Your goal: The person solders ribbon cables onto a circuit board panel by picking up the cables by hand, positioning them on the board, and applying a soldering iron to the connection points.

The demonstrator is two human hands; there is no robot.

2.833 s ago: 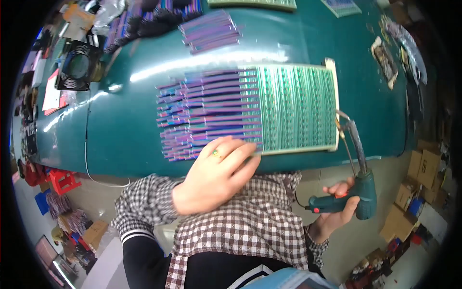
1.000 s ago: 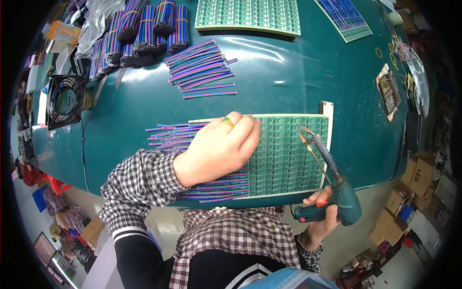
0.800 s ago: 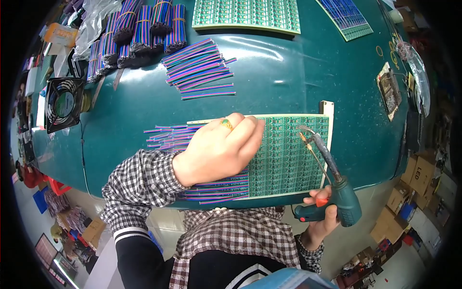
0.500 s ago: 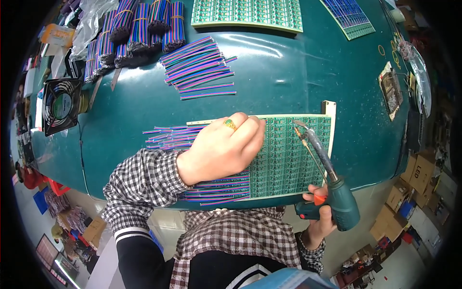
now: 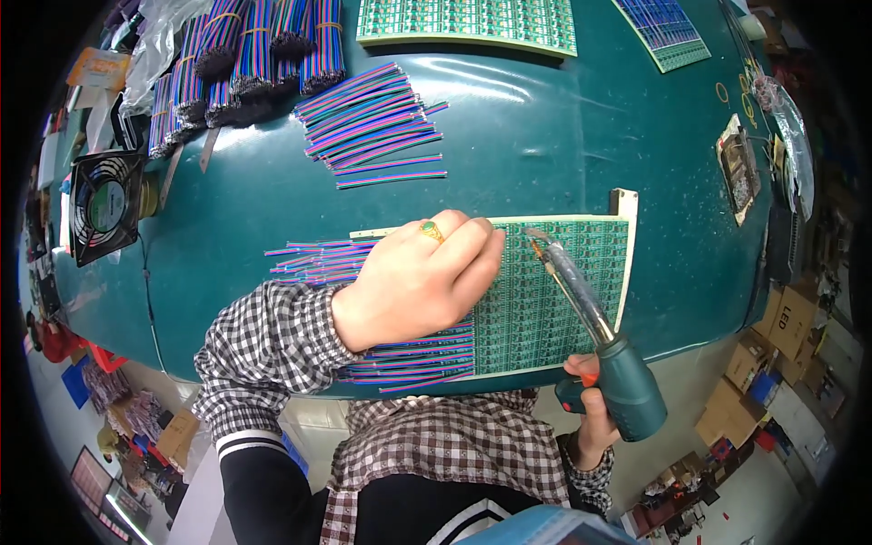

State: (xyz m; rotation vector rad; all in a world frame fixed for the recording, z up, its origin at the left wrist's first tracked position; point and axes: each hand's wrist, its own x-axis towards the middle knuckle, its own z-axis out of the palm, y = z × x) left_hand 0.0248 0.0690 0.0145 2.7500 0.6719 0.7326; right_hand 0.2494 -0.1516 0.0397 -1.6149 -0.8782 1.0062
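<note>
A green panel of circuit boards (image 5: 545,300) lies in front of me, with strips of coloured ribbon wire (image 5: 409,359) running off its left side. Over the panel's upper left part is my left hand (image 5: 418,268), a ring on one finger. Its fingers are bent and closed, and the hand itself hides their tips and whatever they pinch. My right hand (image 5: 595,413) grips a dark green soldering gun (image 5: 631,391) with a red trigger. The gun's metal tip hangs above the panel, a little right of my left fingers. A thin tube runs alongside its barrel.
Loose ribbon wires (image 5: 372,118) lie beyond the panel, and banded wire bundles (image 5: 245,45) are piled at the far left. A small fan (image 5: 104,204) stands left. Another stack of board panels (image 5: 468,27) sits at the back; a dirty tray (image 5: 738,168) lies right.
The soldering gun has shifted left, bringing its tip nearer my left fingers. My left hand has stayed almost in place, still closed over the panel.
</note>
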